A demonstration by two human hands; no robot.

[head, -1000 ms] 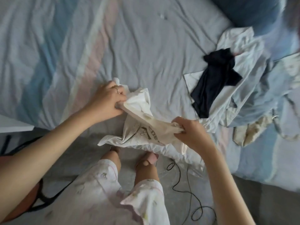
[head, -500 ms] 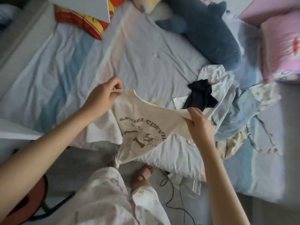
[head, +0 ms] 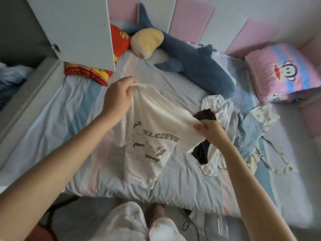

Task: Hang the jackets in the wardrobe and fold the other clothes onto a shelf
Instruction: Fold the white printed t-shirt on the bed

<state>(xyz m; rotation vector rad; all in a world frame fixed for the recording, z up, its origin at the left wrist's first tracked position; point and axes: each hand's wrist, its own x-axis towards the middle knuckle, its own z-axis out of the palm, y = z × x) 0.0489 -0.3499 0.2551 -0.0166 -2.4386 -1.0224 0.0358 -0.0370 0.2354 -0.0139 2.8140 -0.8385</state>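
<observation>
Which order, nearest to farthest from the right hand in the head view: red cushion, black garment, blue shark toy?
1. Black garment, right beside the right hand.
2. Blue shark toy, farther up, slightly right.
3. Red cushion, far to the left.

Left hand and right hand grip white printed T-shirt | held over bed | clothes pile beside | plush shark behind
</observation>
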